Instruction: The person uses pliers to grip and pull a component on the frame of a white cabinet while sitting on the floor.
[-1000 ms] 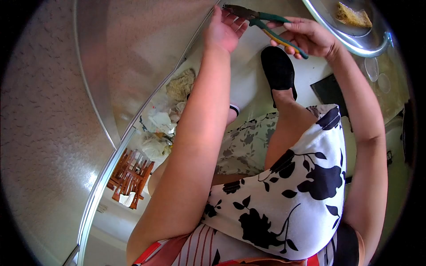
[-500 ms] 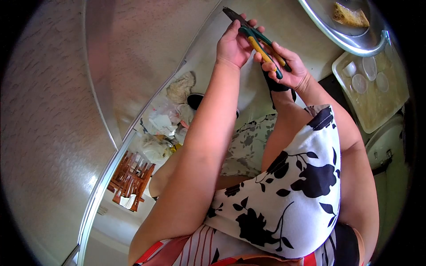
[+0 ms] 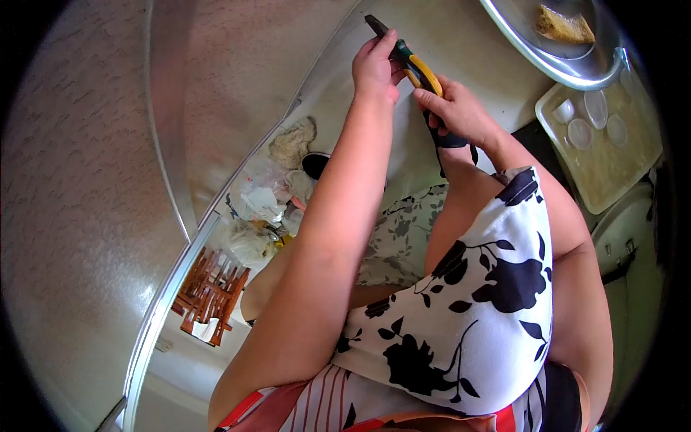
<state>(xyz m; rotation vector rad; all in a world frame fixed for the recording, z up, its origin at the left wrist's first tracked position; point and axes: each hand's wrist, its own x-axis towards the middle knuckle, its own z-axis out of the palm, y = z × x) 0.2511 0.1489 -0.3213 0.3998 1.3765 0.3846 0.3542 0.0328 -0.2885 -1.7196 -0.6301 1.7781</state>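
Both of my hands are on a pair of pliers (image 3: 422,70) with green and yellow handles and a dark metal head. My left hand (image 3: 375,68) is closed around it near the head, which points up and left past my thumb and fingers. The handle end is in my right hand (image 3: 461,109), thumb lying along the top and fingers curled underneath. The lower part of the handles is hidden in my right palm. The pliers are held out in front of me above the pale floor.
At the upper right is a metal basin (image 3: 512,32) with a tan, rough-textured piece (image 3: 564,27) in it. Beside it, a tray (image 3: 625,178) holds several small clear lids or cups. A cloth (image 3: 291,141), a dark shoe (image 3: 314,165) and plastic bags (image 3: 248,241) lie by the left wall.
The pliers have turned in my hands, so one handle now shows from the side. My right hand has rolled over, with its back more visible and its fingers more wrapped round the handles.
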